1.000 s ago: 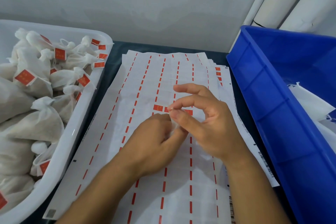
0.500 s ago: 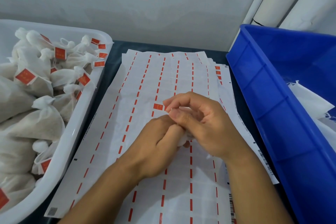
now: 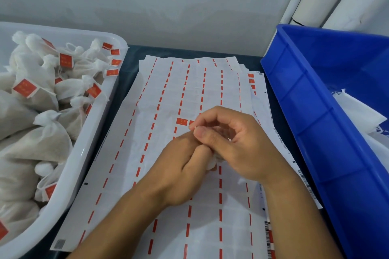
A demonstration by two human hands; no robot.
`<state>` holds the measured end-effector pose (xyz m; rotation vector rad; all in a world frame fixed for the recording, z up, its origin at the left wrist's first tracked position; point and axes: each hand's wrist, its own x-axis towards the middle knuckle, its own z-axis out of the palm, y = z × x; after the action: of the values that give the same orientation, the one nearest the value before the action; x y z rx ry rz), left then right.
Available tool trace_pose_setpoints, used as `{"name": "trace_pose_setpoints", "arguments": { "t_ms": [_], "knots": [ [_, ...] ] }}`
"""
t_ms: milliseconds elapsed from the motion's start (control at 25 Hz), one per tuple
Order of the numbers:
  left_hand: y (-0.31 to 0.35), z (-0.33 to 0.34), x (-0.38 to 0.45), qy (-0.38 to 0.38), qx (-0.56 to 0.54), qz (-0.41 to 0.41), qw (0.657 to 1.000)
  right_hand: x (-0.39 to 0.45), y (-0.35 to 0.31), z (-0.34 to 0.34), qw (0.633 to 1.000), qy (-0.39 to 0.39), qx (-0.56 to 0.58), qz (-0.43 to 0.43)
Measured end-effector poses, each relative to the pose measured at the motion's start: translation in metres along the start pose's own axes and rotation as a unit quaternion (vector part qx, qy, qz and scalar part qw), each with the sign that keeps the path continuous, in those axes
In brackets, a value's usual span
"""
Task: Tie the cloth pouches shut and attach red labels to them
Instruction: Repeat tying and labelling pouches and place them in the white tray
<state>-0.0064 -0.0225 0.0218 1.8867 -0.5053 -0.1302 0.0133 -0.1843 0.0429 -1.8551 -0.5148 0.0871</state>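
Head view. We keep both hands together over the middle of the label sheet (image 3: 168,153), so that the labels lie directly under the work. Our left hand (image 3: 179,170) is curled, fingers wrapped round a small white bundle (image 3: 211,163), apparently the neck of a cloth pouch; most of it is hidden. Our right hand (image 3: 235,143) is also curled, thumb and forefinger pinched at the tip on what may be the cord, though it is too small to confirm. One whole red label (image 3: 181,121) remains on the sheet just beside our fingertips, within easy reach. Finished pouches (image 3: 42,139), tied and labelled, fill the white tub (image 3: 88,132) at left. The blue crate (image 3: 305,132) at right holds loose white cloth (image 3: 355,111).
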Motion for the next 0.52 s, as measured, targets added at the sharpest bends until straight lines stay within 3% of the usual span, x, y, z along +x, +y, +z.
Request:
{"name": "trace_pose_setpoints", "arguments": {
  "t_ms": [280,520],
  "knots": [
    [0.001,-0.005,0.005,0.068,-0.063,-0.108,0.990,-0.001,0.004,-0.005,1.000,0.024,-0.005,0.017],
    [0.002,-0.013,0.006,0.085,-0.036,-0.160,0.983,-0.002,0.003,-0.007,0.999,0.013,-0.050,0.003]
  ]
}}
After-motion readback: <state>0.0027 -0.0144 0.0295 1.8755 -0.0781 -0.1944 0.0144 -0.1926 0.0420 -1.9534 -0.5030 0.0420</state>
